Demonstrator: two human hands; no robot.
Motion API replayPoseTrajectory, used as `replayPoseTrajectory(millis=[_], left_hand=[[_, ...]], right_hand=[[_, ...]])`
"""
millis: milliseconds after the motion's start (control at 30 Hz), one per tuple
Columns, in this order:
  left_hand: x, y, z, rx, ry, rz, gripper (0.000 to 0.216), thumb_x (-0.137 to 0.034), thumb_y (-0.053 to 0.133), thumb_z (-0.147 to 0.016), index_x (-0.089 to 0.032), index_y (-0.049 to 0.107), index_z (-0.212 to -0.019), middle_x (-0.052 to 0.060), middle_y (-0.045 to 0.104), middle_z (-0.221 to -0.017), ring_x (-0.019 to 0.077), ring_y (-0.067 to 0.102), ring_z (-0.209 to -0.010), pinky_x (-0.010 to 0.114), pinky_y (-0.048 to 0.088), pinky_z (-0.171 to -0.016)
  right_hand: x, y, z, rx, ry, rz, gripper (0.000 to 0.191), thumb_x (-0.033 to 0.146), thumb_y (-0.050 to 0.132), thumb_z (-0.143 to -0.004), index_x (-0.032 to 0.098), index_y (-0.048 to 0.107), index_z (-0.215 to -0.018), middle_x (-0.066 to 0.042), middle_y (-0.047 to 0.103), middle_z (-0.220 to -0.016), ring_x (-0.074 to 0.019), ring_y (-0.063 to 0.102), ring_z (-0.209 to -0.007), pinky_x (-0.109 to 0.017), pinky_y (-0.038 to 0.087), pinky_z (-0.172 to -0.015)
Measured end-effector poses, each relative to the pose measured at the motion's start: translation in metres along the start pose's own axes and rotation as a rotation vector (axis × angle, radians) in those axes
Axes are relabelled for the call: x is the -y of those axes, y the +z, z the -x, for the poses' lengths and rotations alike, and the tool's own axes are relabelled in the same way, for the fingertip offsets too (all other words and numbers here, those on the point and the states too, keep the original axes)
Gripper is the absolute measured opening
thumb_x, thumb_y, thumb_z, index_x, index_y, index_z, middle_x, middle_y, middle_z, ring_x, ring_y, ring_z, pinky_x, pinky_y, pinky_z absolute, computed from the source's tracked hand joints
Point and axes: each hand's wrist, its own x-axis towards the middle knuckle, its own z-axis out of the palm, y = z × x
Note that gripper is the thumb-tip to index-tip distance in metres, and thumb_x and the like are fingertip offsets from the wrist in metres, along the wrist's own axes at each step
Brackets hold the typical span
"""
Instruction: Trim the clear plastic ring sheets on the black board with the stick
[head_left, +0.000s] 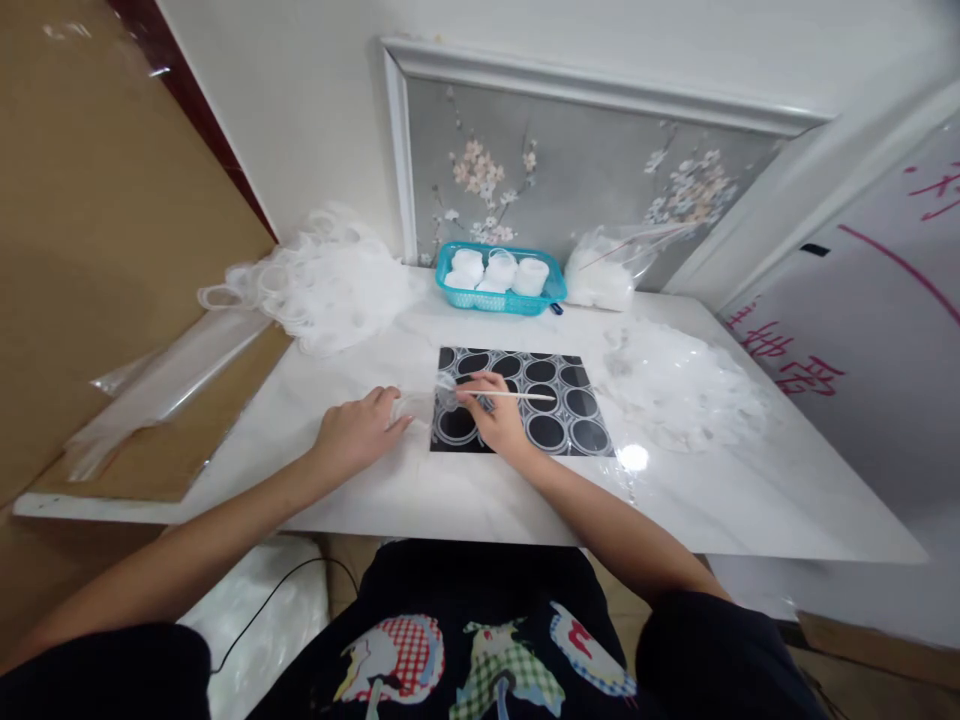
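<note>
A black sheet printed with several dark circles (559,405) lies on the white table (480,500). My right hand (496,415) rests on its left part, fingers pinched round a thin wooden stick (525,396) that points right. My left hand (358,432) lies just left of the sheet, fingers curled on a small clear plastic ring or cup (414,407) at the sheet's edge.
A blue basket (551,290) with white rolls stands at the back by the wall. A heap of clear plastic rings (322,280) lies back left, a clear bag (600,272) back right, and thin clear pieces (675,385) are spread to the right.
</note>
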Motion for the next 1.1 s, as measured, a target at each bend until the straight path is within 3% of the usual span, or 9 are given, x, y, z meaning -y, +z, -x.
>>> replayPoseTrajectory(millis=[133, 200, 267, 333, 367, 500, 567, 800, 1100], left_hand=[[-0.016, 0.021, 0.021, 0.021, 0.217, -0.050, 0.036, -0.037, 0.037, -0.101, -0.020, 0.059, -0.125, 0.011, 0.065, -0.128, 0.0315, 0.072, -0.091, 0.040, 0.054, -0.068], [-0.021, 0.030, 0.032, 0.051, 0.283, -0.056, 0.037, -0.034, 0.037, -0.101, -0.020, 0.057, -0.129, 0.012, 0.064, -0.132, 0.0309, 0.072, -0.089, 0.040, 0.055, -0.067], [-0.021, 0.037, 0.040, 0.065, 0.301, -0.061, 0.038, -0.031, 0.036, -0.102, -0.020, 0.056, -0.133, 0.012, 0.058, -0.140, 0.0305, 0.073, -0.092, 0.040, 0.056, -0.066], [-0.020, 0.041, 0.046, 0.069, 0.297, -0.066, 0.038, -0.030, 0.033, -0.102, -0.020, 0.059, -0.129, 0.011, 0.053, -0.147, 0.0301, 0.073, -0.094, 0.040, 0.057, -0.066], [-0.018, 0.042, 0.048, 0.068, 0.292, -0.064, 0.038, -0.029, 0.032, -0.103, -0.020, 0.060, -0.127, 0.011, 0.051, -0.148, 0.0298, 0.073, -0.095, 0.039, 0.057, -0.065], [-0.015, 0.045, 0.051, 0.070, 0.279, -0.032, 0.037, -0.031, 0.034, -0.103, -0.020, 0.061, -0.125, 0.012, 0.051, -0.148, 0.0288, 0.073, -0.093, 0.036, 0.057, -0.064], [-0.014, 0.046, 0.051, 0.071, 0.285, -0.020, 0.039, -0.032, 0.032, -0.102, -0.020, 0.061, -0.125, 0.013, 0.051, -0.148, 0.0285, 0.074, -0.092, 0.036, 0.056, -0.062], [-0.016, 0.052, 0.049, 0.048, 0.274, 0.055, 0.040, -0.033, 0.032, -0.100, -0.019, 0.062, -0.123, 0.016, 0.051, -0.148, 0.0281, 0.073, -0.086, 0.037, 0.054, -0.061], [-0.018, 0.051, 0.050, 0.047, 0.284, -0.023, 0.040, -0.033, 0.031, -0.102, -0.019, 0.058, -0.126, 0.013, 0.047, -0.151, 0.0264, 0.073, -0.086, 0.034, 0.054, -0.063]], right_hand=[[0.002, 0.009, 0.004, 0.322, 0.003, -0.047, 0.015, 0.024, 0.062, -0.090, 0.022, 0.075, -0.082, -0.006, 0.076, -0.087, -0.0242, 0.066, -0.097, -0.042, 0.051, -0.093], [0.005, 0.009, 0.000, 0.298, 0.042, -0.089, 0.016, 0.025, 0.062, -0.090, 0.021, 0.074, -0.080, -0.006, 0.076, -0.086, -0.0227, 0.069, -0.088, -0.039, 0.054, -0.087], [0.011, 0.009, -0.007, 0.146, 0.080, -0.100, 0.017, 0.027, 0.060, -0.091, 0.021, 0.074, -0.082, -0.006, 0.076, -0.087, -0.0220, 0.069, -0.085, -0.038, 0.055, -0.084], [0.015, 0.011, -0.015, -0.004, 0.070, -0.061, 0.017, 0.028, 0.059, -0.093, 0.022, 0.074, -0.085, -0.006, 0.076, -0.090, -0.0230, 0.068, -0.092, -0.040, 0.054, -0.089], [0.016, 0.013, -0.018, -0.009, 0.041, -0.037, 0.017, 0.029, 0.060, -0.093, 0.023, 0.074, -0.087, -0.006, 0.076, -0.092, -0.0237, 0.066, -0.097, -0.041, 0.052, -0.093], [0.009, 0.025, -0.017, 0.356, -0.034, -0.079, 0.014, 0.028, 0.064, -0.089, 0.023, 0.076, -0.084, -0.005, 0.077, -0.089, -0.0238, 0.068, -0.099, -0.040, 0.052, -0.093], [0.003, 0.029, -0.012, 0.448, 0.014, -0.135, 0.015, 0.029, 0.066, -0.088, 0.023, 0.077, -0.082, -0.005, 0.076, -0.085, -0.0232, 0.070, -0.093, -0.038, 0.055, -0.088], [-0.005, 0.030, -0.007, 0.470, 0.064, -0.048, 0.010, 0.026, 0.069, -0.085, 0.025, 0.079, -0.087, -0.005, 0.078, -0.085, -0.0278, 0.064, -0.119, -0.045, 0.047, -0.103], [-0.006, 0.029, -0.005, 0.473, 0.011, -0.023, 0.012, 0.024, 0.068, -0.086, 0.022, 0.079, -0.091, -0.007, 0.079, -0.089, -0.0299, 0.063, -0.120, -0.049, 0.044, -0.106]])
